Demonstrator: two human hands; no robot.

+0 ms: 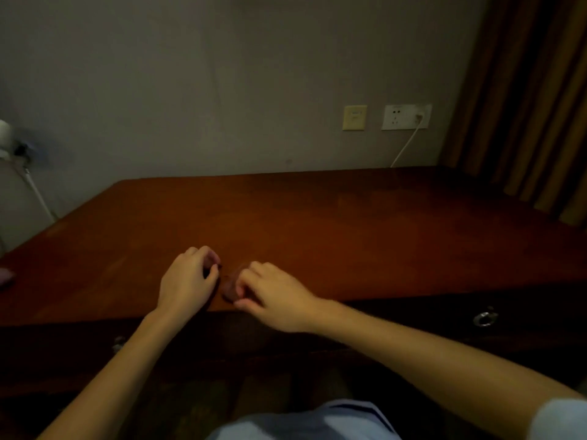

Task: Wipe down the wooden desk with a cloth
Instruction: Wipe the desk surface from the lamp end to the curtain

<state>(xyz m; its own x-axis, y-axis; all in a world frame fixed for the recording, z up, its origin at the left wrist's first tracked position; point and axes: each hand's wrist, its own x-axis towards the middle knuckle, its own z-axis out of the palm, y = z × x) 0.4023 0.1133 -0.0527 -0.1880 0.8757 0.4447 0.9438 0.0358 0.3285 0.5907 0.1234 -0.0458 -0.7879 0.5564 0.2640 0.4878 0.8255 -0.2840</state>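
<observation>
Our right hand [273, 293] curls round what seems a small reddish cloth [231, 289] at the front edge of the wooden counter [317, 223], our left hand [187, 277] curls beside it, holding what we cannot tell, and a careless pull could drop the cloth off that edge.

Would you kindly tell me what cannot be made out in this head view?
Head view:
Small thing between left hand and right hand: blurred, dim, partly covered by them; cloth or not, unclear.
Pinkish object on the desk: cut off by the left edge.
Left drawer pull: lost in shadow.
</observation>
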